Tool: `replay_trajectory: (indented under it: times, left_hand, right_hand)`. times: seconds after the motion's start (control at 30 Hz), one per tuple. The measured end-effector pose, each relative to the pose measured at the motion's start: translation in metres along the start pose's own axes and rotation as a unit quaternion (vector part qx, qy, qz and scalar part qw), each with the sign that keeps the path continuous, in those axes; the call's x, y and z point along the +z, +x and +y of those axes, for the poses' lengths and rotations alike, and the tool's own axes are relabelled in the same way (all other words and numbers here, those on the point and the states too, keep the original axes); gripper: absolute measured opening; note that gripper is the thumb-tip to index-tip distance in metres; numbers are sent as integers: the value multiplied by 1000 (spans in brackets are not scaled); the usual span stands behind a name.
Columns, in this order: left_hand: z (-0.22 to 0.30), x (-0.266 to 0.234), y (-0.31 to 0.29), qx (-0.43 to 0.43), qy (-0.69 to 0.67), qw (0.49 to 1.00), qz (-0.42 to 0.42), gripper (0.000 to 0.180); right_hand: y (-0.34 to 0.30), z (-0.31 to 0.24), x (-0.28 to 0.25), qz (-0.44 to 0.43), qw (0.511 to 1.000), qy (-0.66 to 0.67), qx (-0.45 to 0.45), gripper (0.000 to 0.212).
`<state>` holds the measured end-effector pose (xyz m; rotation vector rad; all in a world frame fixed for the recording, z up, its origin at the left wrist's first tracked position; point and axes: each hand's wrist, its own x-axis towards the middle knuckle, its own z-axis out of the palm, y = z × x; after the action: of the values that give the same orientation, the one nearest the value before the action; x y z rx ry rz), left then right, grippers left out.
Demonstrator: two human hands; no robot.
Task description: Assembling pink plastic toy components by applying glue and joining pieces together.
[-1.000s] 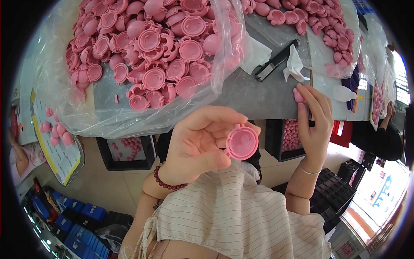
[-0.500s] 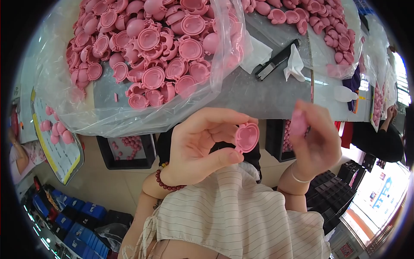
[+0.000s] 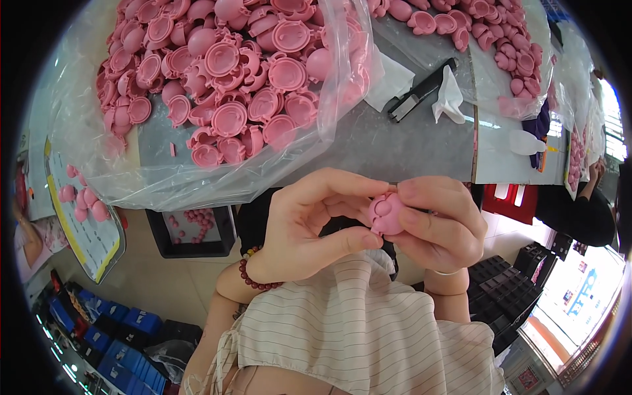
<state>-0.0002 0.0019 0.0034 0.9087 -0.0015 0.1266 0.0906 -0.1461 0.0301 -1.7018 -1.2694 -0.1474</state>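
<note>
Over my lap, both hands meet around a small pink plastic piece [image 3: 387, 214] with a rounded, face-like front. My left hand [image 3: 316, 220] pinches its left edge between thumb and fingers, with a beaded bracelet at the wrist. From the right, my right hand [image 3: 442, 220] presses its fingers and thumb on the same piece, covering part of it. The cupped half-shell held on the left is mostly hidden behind the front part. Beyond my hands, a heap of pink half-shells [image 3: 230, 118] lies on a clear plastic bag [image 3: 217, 187] on the grey table [image 3: 408, 148].
A black tool [image 3: 421, 90] lies on the table beside white tissue [image 3: 449, 97]. More pink parts [image 3: 487, 29] are heaped at the far right. Below the table edge stands a black bin [image 3: 191, 249] with small pink pieces. Another person's dark sleeve [image 3: 573, 214] is at the right.
My right hand has moved left with its pink part, bringing it against the half-shell in my left hand. The left hand has barely moved.
</note>
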Motion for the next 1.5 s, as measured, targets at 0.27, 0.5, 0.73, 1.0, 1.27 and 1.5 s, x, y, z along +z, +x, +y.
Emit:
replay_trajectory:
  times: [0.27,0.5,0.73,1.0,1.27,1.5]
  left_hand:
    - [0,1,3,-55,-76,996,-4,42]
    - [-6,0,8,-32,-12,999,-8,64]
    - [-13,2,8,11,22,998,-61,64]
    - [-11,5,8,51,77,993,-77,48]
    - [-2,3,5,57,135,984,-97,39]
    - [-3,3,11,45,134,985,-94,41]
  right_hand:
    - [-1,0,8,27,993,-98,-54,40]
    - [-7,-5,8,37,996,52,62,32]
    - [-12,-4,17,47,970,212,113,25]
    - [-18,-1,21,50,969,228,81,24]
    - [-19,-7,20,33,975,205,82,24]
    - [-21,-9,21,75,966,218,115,36]
